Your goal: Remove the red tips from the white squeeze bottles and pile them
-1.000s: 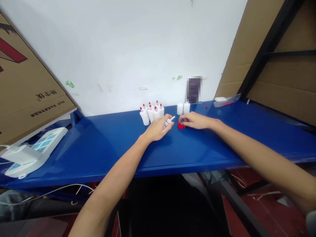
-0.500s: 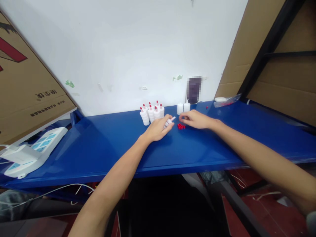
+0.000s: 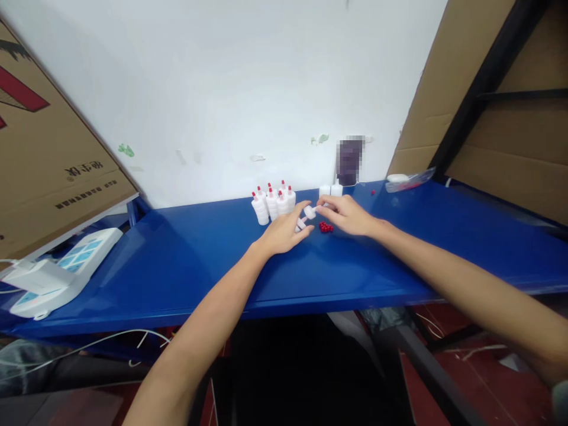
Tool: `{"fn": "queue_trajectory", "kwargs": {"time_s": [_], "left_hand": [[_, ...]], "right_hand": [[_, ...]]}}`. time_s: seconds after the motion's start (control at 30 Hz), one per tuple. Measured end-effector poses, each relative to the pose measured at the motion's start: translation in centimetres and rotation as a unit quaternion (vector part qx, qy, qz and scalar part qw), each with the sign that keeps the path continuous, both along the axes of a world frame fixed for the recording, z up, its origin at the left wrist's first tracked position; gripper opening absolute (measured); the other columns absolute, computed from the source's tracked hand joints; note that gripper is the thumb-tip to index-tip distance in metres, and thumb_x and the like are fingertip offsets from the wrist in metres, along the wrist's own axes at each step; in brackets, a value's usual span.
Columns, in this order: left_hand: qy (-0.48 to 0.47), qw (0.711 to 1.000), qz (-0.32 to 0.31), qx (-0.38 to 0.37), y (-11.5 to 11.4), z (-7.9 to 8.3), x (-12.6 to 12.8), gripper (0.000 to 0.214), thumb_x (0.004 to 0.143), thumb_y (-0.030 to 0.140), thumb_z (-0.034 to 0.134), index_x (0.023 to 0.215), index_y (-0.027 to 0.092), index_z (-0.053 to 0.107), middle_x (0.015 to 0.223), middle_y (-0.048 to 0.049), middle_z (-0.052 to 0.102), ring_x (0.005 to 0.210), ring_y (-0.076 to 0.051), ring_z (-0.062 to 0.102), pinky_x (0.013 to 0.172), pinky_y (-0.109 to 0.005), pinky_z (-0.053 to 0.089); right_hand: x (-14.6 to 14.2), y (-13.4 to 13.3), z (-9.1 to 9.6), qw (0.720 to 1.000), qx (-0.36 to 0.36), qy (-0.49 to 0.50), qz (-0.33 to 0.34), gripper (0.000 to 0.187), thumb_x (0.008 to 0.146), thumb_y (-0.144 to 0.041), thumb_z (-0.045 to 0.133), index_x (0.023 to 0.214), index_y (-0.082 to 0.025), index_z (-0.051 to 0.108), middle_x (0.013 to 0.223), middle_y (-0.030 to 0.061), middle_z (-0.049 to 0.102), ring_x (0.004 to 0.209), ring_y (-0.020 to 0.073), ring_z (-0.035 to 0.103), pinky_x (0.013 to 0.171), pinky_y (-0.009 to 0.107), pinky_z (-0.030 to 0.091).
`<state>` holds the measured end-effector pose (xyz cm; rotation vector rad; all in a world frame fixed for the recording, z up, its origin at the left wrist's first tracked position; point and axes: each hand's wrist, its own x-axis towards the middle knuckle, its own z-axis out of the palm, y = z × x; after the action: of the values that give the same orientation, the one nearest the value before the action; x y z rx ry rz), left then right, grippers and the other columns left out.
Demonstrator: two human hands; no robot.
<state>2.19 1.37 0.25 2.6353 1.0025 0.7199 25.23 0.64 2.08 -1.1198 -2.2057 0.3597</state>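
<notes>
My left hand is wrapped round a small white squeeze bottle, tilted up to the right and mostly hidden by the fingers. Just above the bottle's mouth is a white nozzle cap. My right hand pinches the cap's thin spout between thumb and fingertips. Below the fingertips lies a little heap of red tip caps on the blue table. Behind my left hand stands a group of white bottles with red tips. Two white bottles stand behind my right hand, partly covered by it.
The blue table runs along a white wall. A lone red cap and a clear plastic bag lie at the back right. At the left are a white power strip and a large cardboard box.
My right hand has moved left to my left hand and now pinches the nozzle's spout. The nozzle cap shows higher, at the bottle's mouth. My left hand has stayed in place.
</notes>
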Motion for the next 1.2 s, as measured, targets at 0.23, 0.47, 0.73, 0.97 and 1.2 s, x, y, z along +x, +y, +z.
{"fn": "queue_trajectory", "kwargs": {"time_s": [0.23,0.47,0.73,0.97,1.2], "left_hand": [[0.004,1.0,-0.014,-0.003,0.1,0.0,0.0,0.057,0.101,0.044,0.047,0.151,0.021,0.039,0.096,-0.0075,0.072,0.09,-0.027,0.07,0.085,-0.042,0.055],[0.001,1.0,-0.018,-0.002,0.1,0.0,0.1,0.049,0.1,0.041,0.049,0.144,0.021,0.048,0.112,-0.0104,0.073,0.102,-0.028,0.07,0.092,-0.044,0.055],[0.009,1.0,-0.018,-0.002,0.1,0.1,0.1,0.043,0.1,0.04,0.049,0.139,0.021,0.052,0.116,-0.0108,0.072,0.103,-0.028,0.07,0.09,-0.044,0.055],[0.017,1.0,-0.015,0.009,0.0,0.1,0.1,0.043,0.1,0.04,0.048,0.138,0.022,0.052,0.116,-0.0096,0.073,0.104,-0.028,0.07,0.09,-0.042,0.055],[0.021,0.999,-0.016,0.019,0.1,-0.1,0.1,0.044,0.099,0.04,0.049,0.139,0.021,0.051,0.11,-0.0083,0.074,0.096,-0.026,0.071,0.087,-0.039,0.055]], "right_hand": [[3.3,2.8,-0.1,0.98,0.025,-0.071,-0.183,0.025,0.095,-0.034,0.046,0.086,-0.018,0.064,0.075,0.0072,0.067,0.071,0.0216,0.058,0.069,0.031,0.037],[5.9,4.5,-1.0,0.938,-0.083,-0.218,-0.255,0.022,0.092,-0.032,0.053,0.092,-0.015,0.068,0.092,0.0158,0.071,0.085,0.0271,0.064,0.07,0.033,0.042],[7.1,5.3,-1.8,0.941,-0.075,-0.185,-0.275,0.023,0.096,-0.03,0.051,0.104,-0.015,0.065,0.097,0.0175,0.071,0.09,0.0288,0.064,0.078,0.036,0.044],[5.8,4.2,-0.6,0.955,0.047,-0.105,-0.273,0.029,0.098,-0.034,0.043,0.103,-0.016,0.065,0.092,0.0151,0.071,0.084,0.0284,0.064,0.073,0.035,0.041],[0.2,0.2,0.3,0.997,-0.001,-0.077,0.007,0.034,0.103,-0.046,0.041,0.102,-0.02,0.063,0.075,0.0039,0.068,0.069,0.0198,0.061,0.069,0.031,0.041]]}}
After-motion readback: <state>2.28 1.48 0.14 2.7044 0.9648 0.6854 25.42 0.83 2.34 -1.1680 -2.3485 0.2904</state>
